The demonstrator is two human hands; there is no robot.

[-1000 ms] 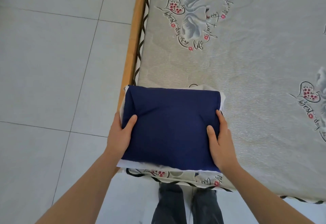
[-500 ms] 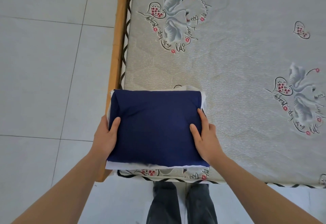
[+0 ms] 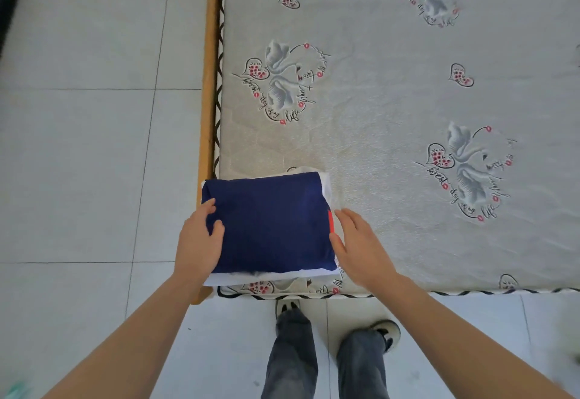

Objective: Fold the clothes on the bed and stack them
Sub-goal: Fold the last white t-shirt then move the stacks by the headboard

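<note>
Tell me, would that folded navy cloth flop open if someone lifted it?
Probably floppy: the navy cloth shows soft creases and rounded edges. It looks light, lying flat on a white garment. Lifted from one side, its folded layers would likely sag open.

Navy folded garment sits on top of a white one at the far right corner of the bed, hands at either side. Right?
Not quite. The head view shows the navy garment on the white one at the bed's near left corner, by the wooden frame. The left hand and right hand do flank it.
</note>
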